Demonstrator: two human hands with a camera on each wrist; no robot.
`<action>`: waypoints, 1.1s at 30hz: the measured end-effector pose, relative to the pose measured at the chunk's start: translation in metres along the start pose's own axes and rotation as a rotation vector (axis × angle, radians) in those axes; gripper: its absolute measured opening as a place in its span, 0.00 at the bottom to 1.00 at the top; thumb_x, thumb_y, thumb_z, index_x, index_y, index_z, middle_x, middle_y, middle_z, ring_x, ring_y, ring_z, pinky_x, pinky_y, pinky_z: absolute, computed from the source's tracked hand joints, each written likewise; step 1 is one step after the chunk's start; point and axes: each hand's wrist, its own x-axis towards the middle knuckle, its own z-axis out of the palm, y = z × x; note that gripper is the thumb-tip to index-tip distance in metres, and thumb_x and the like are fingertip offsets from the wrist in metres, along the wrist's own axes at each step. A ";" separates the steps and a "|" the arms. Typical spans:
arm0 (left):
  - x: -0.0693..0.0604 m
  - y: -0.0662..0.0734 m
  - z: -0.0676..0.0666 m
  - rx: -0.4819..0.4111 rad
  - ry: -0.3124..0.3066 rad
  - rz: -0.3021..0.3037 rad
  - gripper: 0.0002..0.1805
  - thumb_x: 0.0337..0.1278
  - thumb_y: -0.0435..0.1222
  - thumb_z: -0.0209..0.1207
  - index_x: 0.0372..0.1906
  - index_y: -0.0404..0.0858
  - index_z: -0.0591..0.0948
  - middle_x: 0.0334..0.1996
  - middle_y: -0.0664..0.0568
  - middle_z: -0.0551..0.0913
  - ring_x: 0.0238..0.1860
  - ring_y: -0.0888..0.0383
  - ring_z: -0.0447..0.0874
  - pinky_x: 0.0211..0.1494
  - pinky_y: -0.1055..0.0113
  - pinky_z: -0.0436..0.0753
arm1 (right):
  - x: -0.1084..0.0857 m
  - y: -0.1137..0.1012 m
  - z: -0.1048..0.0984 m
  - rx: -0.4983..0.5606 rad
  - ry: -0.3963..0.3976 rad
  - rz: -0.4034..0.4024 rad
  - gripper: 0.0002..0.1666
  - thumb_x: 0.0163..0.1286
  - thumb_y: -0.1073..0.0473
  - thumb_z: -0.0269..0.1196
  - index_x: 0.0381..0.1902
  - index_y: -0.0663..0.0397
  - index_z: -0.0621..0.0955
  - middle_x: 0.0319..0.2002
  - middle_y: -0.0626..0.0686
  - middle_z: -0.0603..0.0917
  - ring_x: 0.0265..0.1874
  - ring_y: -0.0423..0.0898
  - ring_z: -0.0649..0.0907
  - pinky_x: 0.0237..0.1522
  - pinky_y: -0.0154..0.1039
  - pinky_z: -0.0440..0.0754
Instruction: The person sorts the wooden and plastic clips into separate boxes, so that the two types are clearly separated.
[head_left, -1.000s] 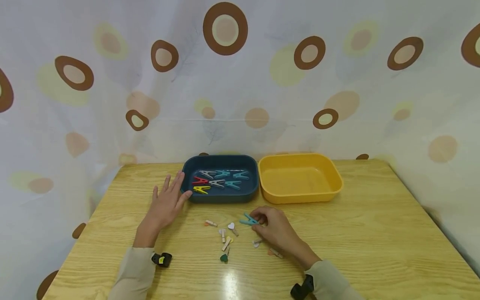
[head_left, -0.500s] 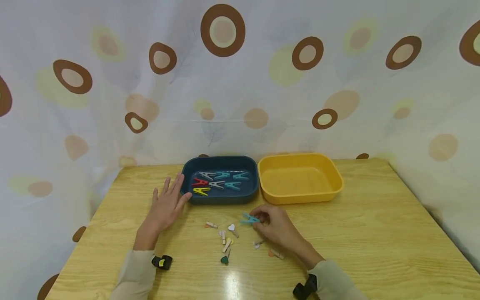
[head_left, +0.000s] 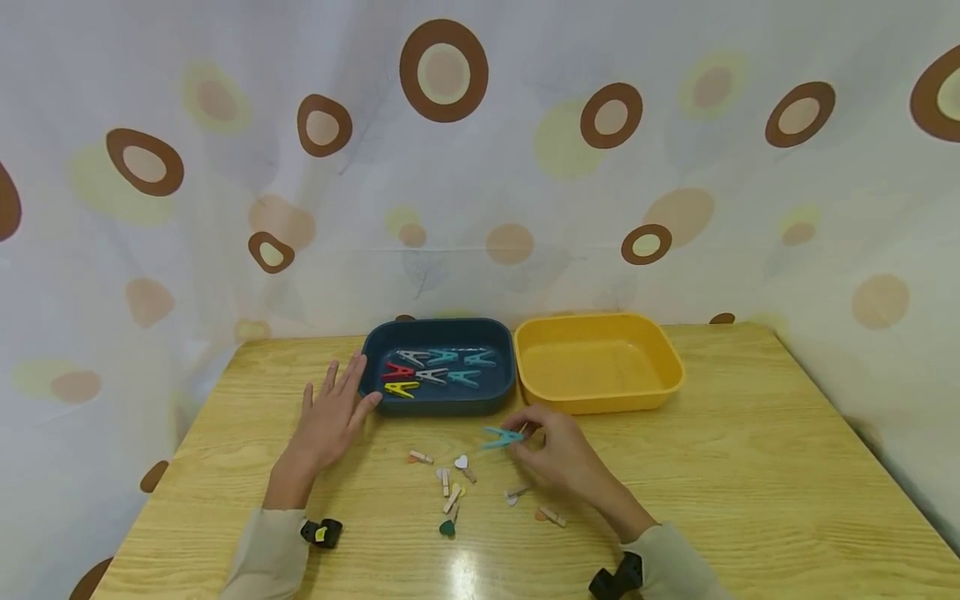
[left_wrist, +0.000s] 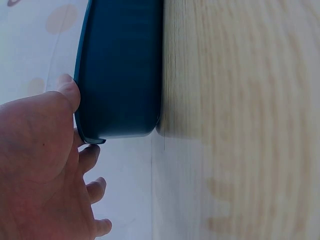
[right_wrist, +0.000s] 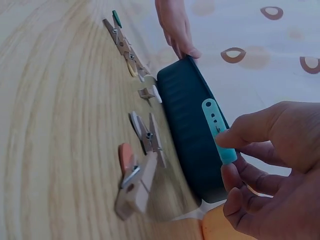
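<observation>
A light-blue clothespin (head_left: 502,437) (right_wrist: 216,127) is pinched between the thumb and fingers of my right hand (head_left: 558,454) (right_wrist: 280,155), above the table in front of the trays. My left hand (head_left: 327,421) (left_wrist: 40,160) has its fingers spread and touches the left end of the dark-blue tray (head_left: 442,408) (left_wrist: 120,70) at the rim. Inside that tray lie several plastic clothespins, among them a red one (head_left: 397,372) and a yellow one (head_left: 401,388). Small wooden clips with hearts, including a green heart (head_left: 447,528) and a white heart (head_left: 461,462), lie scattered between my hands.
Against the dark-blue tray's right side stands a yellow tray (head_left: 600,403) with nothing in it. Both are near the back edge of the wooden table (head_left: 750,483), before a patterned cloth (head_left: 510,200). A wooden clip with an orange heart (head_left: 552,517) lies below my right hand.
The head view has tilted slightly, so the scene sits lower. My right hand has shifted a little to the right, still pinching the light-blue clothespin; my left hand stays at the tray.
</observation>
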 end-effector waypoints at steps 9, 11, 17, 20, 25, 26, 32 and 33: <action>-0.003 -0.002 0.002 0.002 0.003 0.000 0.40 0.82 0.57 0.38 0.84 0.39 0.47 0.83 0.44 0.47 0.81 0.35 0.39 0.72 0.25 0.39 | -0.001 -0.002 -0.004 -0.005 0.018 -0.022 0.10 0.63 0.72 0.70 0.41 0.56 0.87 0.38 0.50 0.86 0.37 0.52 0.82 0.27 0.33 0.76; -0.003 -0.003 0.002 0.006 0.003 -0.003 0.40 0.82 0.57 0.38 0.84 0.38 0.47 0.83 0.43 0.47 0.81 0.35 0.39 0.72 0.25 0.39 | 0.000 -0.003 -0.004 -0.008 0.028 -0.027 0.10 0.64 0.71 0.70 0.41 0.55 0.87 0.38 0.49 0.86 0.36 0.52 0.82 0.28 0.33 0.76; -0.005 -0.004 0.002 0.019 0.008 -0.009 0.40 0.82 0.56 0.39 0.84 0.38 0.47 0.83 0.43 0.48 0.81 0.35 0.40 0.72 0.25 0.40 | 0.003 -0.005 -0.005 -0.020 0.058 -0.020 0.09 0.65 0.69 0.71 0.41 0.54 0.87 0.39 0.47 0.86 0.37 0.48 0.81 0.31 0.35 0.76; -0.005 -0.005 0.002 0.010 0.008 -0.002 0.40 0.82 0.56 0.39 0.84 0.38 0.47 0.82 0.43 0.48 0.81 0.35 0.39 0.72 0.25 0.40 | 0.005 -0.005 -0.007 -0.020 0.075 -0.018 0.10 0.65 0.70 0.71 0.42 0.53 0.87 0.39 0.47 0.85 0.37 0.48 0.81 0.33 0.35 0.76; -0.003 -0.004 0.004 0.003 0.010 0.003 0.40 0.82 0.56 0.40 0.84 0.38 0.48 0.82 0.42 0.49 0.81 0.34 0.40 0.72 0.25 0.40 | 0.013 -0.003 -0.012 -0.022 0.113 -0.064 0.11 0.63 0.71 0.72 0.42 0.54 0.87 0.39 0.48 0.86 0.37 0.50 0.81 0.32 0.36 0.77; -0.003 -0.004 0.004 0.003 0.011 0.004 0.39 0.82 0.56 0.40 0.84 0.38 0.48 0.82 0.42 0.49 0.81 0.34 0.40 0.72 0.25 0.40 | 0.015 -0.003 -0.013 -0.023 0.124 -0.076 0.11 0.63 0.71 0.72 0.42 0.54 0.87 0.40 0.48 0.86 0.37 0.51 0.82 0.33 0.37 0.78; -0.001 -0.002 0.002 -0.006 0.013 0.010 0.39 0.82 0.55 0.39 0.84 0.38 0.47 0.83 0.43 0.47 0.81 0.35 0.40 0.72 0.25 0.40 | 0.034 -0.003 -0.017 -0.053 0.183 -0.135 0.12 0.62 0.72 0.73 0.43 0.58 0.87 0.40 0.52 0.88 0.39 0.56 0.83 0.35 0.48 0.81; 0.000 -0.001 0.002 -0.007 0.013 0.011 0.39 0.82 0.56 0.39 0.84 0.39 0.47 0.83 0.43 0.47 0.81 0.35 0.39 0.72 0.25 0.40 | 0.037 -0.002 -0.018 -0.060 0.190 -0.138 0.12 0.62 0.71 0.73 0.43 0.58 0.87 0.40 0.52 0.88 0.39 0.55 0.84 0.35 0.48 0.81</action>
